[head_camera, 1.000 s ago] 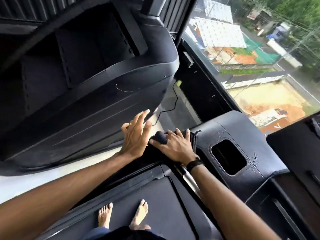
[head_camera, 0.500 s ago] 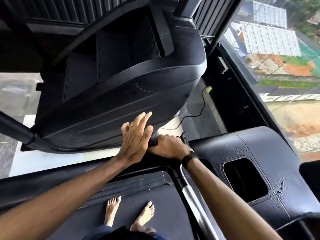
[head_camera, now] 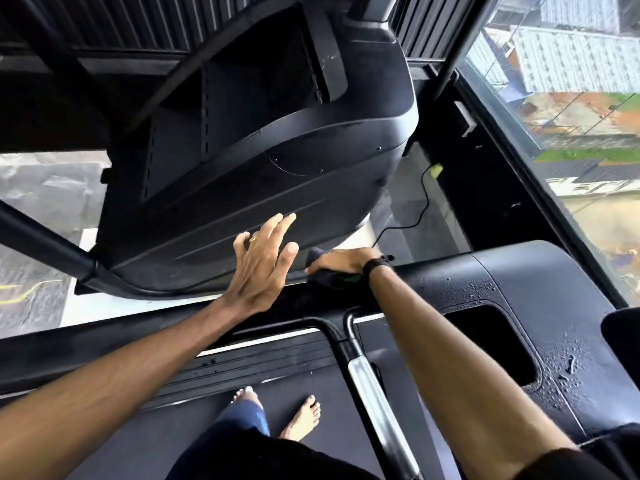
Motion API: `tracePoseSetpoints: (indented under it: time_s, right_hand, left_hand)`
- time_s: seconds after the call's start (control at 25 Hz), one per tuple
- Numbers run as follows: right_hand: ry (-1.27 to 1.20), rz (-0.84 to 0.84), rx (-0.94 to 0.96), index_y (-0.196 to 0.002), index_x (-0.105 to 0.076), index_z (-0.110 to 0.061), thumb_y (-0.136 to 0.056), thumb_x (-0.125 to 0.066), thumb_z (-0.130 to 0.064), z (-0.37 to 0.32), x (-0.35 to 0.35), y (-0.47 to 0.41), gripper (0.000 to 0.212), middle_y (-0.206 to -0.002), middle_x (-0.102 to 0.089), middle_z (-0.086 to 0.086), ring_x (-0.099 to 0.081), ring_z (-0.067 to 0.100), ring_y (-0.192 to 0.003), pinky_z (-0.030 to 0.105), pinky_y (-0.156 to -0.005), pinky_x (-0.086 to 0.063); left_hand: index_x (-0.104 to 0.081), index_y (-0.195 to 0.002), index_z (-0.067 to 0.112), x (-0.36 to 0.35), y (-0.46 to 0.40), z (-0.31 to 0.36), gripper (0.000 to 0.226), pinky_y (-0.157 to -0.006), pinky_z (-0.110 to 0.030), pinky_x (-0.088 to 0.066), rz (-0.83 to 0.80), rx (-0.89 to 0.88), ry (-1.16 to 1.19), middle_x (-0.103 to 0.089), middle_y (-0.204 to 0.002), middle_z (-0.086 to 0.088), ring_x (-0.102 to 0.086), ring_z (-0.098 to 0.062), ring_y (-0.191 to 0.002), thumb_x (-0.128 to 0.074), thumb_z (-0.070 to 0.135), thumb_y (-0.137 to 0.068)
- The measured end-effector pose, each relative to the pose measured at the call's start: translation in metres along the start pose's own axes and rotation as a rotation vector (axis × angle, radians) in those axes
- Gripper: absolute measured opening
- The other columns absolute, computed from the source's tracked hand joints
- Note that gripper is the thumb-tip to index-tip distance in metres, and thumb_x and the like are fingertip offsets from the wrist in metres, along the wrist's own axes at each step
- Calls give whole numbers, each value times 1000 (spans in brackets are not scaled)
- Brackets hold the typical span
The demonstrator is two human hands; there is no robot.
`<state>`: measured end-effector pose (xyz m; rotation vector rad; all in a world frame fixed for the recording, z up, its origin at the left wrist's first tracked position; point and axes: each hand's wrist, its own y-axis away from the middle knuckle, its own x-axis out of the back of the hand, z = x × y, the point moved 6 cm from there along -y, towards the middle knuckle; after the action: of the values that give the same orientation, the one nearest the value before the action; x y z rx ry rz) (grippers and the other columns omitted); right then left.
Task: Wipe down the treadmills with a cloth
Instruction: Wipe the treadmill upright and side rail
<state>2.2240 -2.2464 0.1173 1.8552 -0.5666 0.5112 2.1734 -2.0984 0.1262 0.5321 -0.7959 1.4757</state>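
Observation:
I stand barefoot on the black treadmill belt [head_camera: 145,427], looking down over its console. My right hand [head_camera: 341,261] grips a dark cloth [head_camera: 332,280] with a green mark and presses it on the front edge of the console top [head_camera: 519,271]. Most of the cloth is hidden under the hand. My left hand [head_camera: 263,268] is spread flat, fingers straight, just left of the right hand, at the console's front edge. Water drops lie on the console's right side around the cup recess [head_camera: 495,344].
The front motor housing [head_camera: 277,168] fills the upper middle. A handrail bar [head_camera: 377,403] with a silver grip runs down between my arms. A black cable [head_camera: 412,216] lies on the floor towards a window [head_camera: 571,116] at right. Another dark machine edge [head_camera: 623,327] sits far right.
My right hand has slid the cloth rightward and over the console's front edge, away from the left hand. The left hand stayed spread flat. My head tilted further forward and down.

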Motion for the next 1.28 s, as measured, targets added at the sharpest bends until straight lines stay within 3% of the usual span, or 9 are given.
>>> tracePoseSetpoints:
  time_s: [0.12, 0.2, 0.36, 0.52, 0.64, 0.72, 0.88, 1.04, 1.28]
  right_hand:
    - [77, 167, 65, -107, -64, -21, -84, -46, -72, -25, -20, 25, 59, -116, -66, 8, -59, 27, -110, 40, -92, -41]
    - [151, 369, 193, -120, -63, -28, -76, -36, -81, -21, -27, 53, 74, -125, -66, -2, -58, 22, -119, 38, -99, -38]
    - [200, 504, 128, -121, -64, -30, -79, -35, -78, 27, -9, 71, 70, -129, -63, -9, -51, 14, -126, 33, -108, -30]
    - [130, 110, -274, -124, -60, -18, -84, -41, -79, 68, 26, 20, 75, -128, -60, 7, -53, 29, -125, 39, -100, -35]
    - [-37, -162, -280, -132, -54, -23, -89, -48, -65, 40, 13, -18, 61, -136, -51, -3, -47, 21, -126, 36, -105, -28]
    - [-24, -160, -275, -129, -58, -21, -87, -52, -64, 14, -4, -26, 60, -132, -57, 0, -51, 23, -121, 36, -97, -34]
    - [146, 188, -80, -99, -63, -19, -86, -50, -70, -26, -24, 9, 54, -114, -68, 5, -60, 28, -109, 37, -84, -35]
    - [125, 537, 112, -125, -64, -32, -78, -44, -68, -18, -29, 65, 62, -131, -62, -15, -49, 7, -125, 27, -110, -25]
    - [111, 578, -332, -98, -71, -17, -80, -51, -61, 107, 35, 69, 51, -110, -71, 11, -58, 30, -114, 37, -99, -35]
  left_hand:
    - [-30, -154, 30, 0, -4, -7, 71, -114, -47, -14, 8, 56, 75, -37, -154, 5, -41, -5, -129, -6, 64, -96]
    - [-32, -152, 30, -2, -8, -16, 72, -113, -46, -17, 22, 116, 152, -39, -153, 6, -39, 1, -130, -7, 65, -95]
    - [-33, -151, 32, -8, -10, -23, 76, -111, -42, -19, -12, 127, 274, -38, -150, 16, -33, 16, -126, -4, 71, -94]
    - [-35, -151, 29, -11, -12, -22, 75, -111, -49, -24, -64, 177, 333, -44, -143, 17, -50, -4, -110, -8, 70, -94]
    - [-34, -151, 30, -13, -14, -23, 73, -111, -45, -20, -126, 233, 384, -43, -137, 26, -51, -3, -102, -9, 66, -92]
    - [-33, -152, 31, -14, -20, -23, 76, -111, -41, -16, -155, 242, 406, -43, -147, 13, -48, 1, -108, -8, 68, -90]
    - [-34, -151, 30, -17, -38, -27, 79, -115, -47, -15, -159, 237, 398, -41, -153, 5, -40, 5, -116, -7, 69, -88]
    - [-35, -151, 28, -29, -46, -19, 81, -112, -47, -18, -205, 159, 377, -43, -152, 3, -46, 2, -106, -6, 69, -88]
    - [-33, -153, 29, -38, -46, -1, 80, -102, -34, -16, -260, 69, 338, -41, -150, 8, -46, 5, -102, -4, 68, -89]
